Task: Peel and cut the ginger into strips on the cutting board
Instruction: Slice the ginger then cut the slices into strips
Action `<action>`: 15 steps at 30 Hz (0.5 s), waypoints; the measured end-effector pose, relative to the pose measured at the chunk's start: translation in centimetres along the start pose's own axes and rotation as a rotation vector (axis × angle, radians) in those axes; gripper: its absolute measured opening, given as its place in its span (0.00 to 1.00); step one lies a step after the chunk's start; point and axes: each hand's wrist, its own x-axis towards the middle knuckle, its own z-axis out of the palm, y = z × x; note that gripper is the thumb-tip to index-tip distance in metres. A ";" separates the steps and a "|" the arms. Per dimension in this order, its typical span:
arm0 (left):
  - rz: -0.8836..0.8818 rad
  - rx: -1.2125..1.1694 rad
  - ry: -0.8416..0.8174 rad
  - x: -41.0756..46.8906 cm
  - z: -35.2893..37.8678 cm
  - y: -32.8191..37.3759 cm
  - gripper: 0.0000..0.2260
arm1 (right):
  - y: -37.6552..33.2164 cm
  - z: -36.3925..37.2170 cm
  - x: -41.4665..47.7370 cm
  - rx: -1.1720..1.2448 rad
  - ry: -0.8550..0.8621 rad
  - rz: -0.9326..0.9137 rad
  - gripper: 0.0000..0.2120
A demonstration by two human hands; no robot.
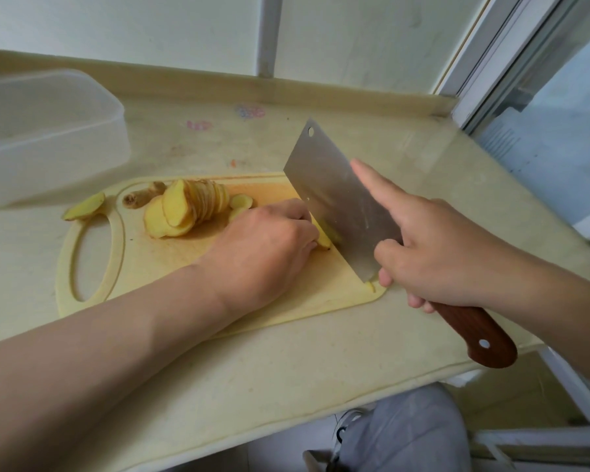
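Observation:
A pale yellow cutting board lies on the counter. My left hand has curled fingers that hold down a few ginger slices on it. The steel cleaver stands with its edge on the board against those slices. My right hand grips its brown wooden handle, index finger stretched along the blade. A fanned stack of peeled ginger slices lies at the board's far left, with a small unpeeled knob behind it. One slice rests on the board's handle end.
A translucent plastic container stands at the back left of the beige counter. A low backsplash and white wall run behind. A window frame rises at the right, where the counter edge drops off. My grey-clad leg and shoe show below.

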 end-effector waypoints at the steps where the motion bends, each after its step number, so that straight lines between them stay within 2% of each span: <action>1: -0.001 -0.003 0.000 0.0 0.0 0.0 0.14 | -0.1 -0.1 0.1 -0.006 -0.010 0.003 0.44; 8: 0.004 0.002 0.002 0.0 0.2 -0.2 0.13 | -1.8 -0.7 2.1 -0.088 -0.087 0.019 0.45; 11: 0.008 0.007 0.003 0.0 0.2 -0.2 0.11 | -2.3 0.1 3.7 -0.077 -0.039 0.005 0.46; 15: 0.007 -0.001 0.017 -0.1 0.0 0.0 0.12 | -1.4 0.6 3.8 0.053 0.074 0.005 0.46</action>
